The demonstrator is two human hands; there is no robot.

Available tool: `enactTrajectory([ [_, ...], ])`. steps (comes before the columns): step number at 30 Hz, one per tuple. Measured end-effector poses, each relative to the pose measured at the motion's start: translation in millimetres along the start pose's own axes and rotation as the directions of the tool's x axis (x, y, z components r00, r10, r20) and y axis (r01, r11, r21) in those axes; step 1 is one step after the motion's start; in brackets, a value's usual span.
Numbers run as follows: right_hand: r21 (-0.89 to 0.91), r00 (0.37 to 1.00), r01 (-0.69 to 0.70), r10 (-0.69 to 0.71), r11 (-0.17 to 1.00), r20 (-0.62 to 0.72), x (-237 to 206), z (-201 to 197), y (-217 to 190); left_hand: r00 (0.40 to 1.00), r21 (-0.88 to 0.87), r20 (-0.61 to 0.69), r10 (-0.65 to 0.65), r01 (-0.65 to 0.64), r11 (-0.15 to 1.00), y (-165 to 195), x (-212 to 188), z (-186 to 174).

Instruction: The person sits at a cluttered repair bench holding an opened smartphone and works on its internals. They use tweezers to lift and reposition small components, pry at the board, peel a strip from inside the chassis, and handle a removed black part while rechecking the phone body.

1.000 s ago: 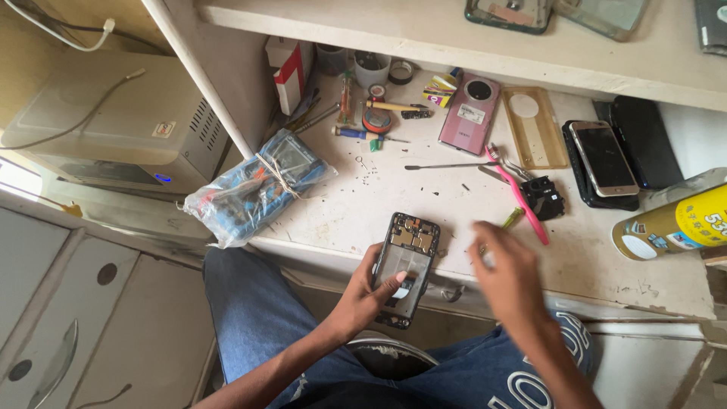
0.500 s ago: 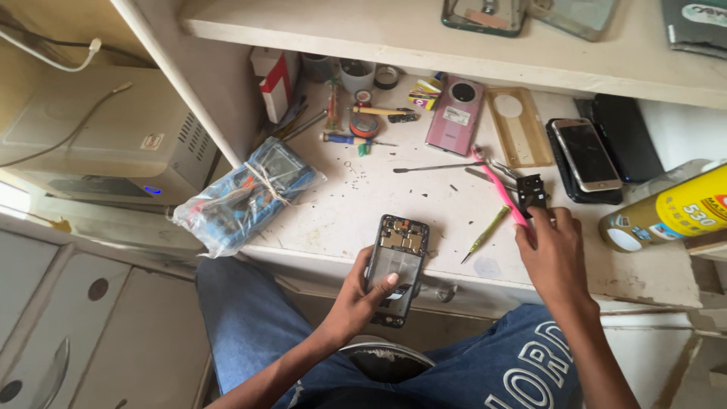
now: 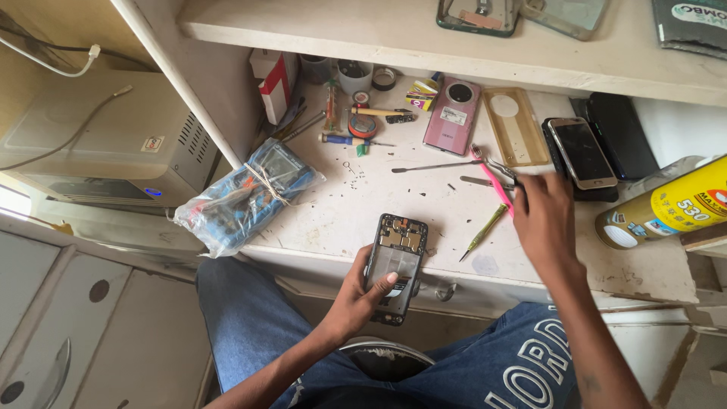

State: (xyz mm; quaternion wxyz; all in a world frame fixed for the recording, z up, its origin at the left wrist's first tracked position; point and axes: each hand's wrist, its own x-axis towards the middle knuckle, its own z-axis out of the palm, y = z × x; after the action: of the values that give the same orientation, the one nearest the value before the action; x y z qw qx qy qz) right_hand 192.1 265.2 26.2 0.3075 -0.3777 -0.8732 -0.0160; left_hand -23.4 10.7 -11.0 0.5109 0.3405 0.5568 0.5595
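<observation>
This is a small phone-repair workshop, shown by the scuffed white tabletop (image 3: 356, 208) strewn with tools: screwdrivers (image 3: 350, 139), a metal prying tool (image 3: 432, 166), tweezers (image 3: 496, 168) and a pink plastic opening tool (image 3: 500, 185), beside rolls of tape (image 3: 388, 77) and small pots. Several handsets in different states lie about — an opened phone (image 3: 395, 261) with its circuit board bare, a pink phone (image 3: 452, 115) face down, a clear case (image 3: 516, 126), a stack of dark phones (image 3: 587, 155) — and more phone frames sit on the shelf (image 3: 341, 34) above. A plastic-wrapped multimeter (image 3: 246, 193) and a yellow spray can (image 3: 666, 208) complete the bench
</observation>
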Motion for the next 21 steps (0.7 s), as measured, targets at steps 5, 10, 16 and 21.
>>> enactTrajectory([
  [5,-0.077,0.990,0.034,-0.023,0.996,0.141,42,26,29,0.999,0.015,0.002,0.033,-0.033,0.999,-3,1,-2],
  [10,-0.049,0.970,-0.084,0.093,0.995,0.224,57,44,42,1.000,-0.049,0.016,0.016,-0.015,0.999,-8,4,0],
  [16,-0.130,0.969,-0.063,0.092,0.990,0.231,50,46,41,0.996,-0.061,0.019,0.089,-0.088,0.994,-14,4,0],
  [21,-0.307,0.967,0.020,0.060,0.951,0.247,55,40,19,0.998,-0.041,0.000,0.057,-0.057,0.998,-14,6,0],
])
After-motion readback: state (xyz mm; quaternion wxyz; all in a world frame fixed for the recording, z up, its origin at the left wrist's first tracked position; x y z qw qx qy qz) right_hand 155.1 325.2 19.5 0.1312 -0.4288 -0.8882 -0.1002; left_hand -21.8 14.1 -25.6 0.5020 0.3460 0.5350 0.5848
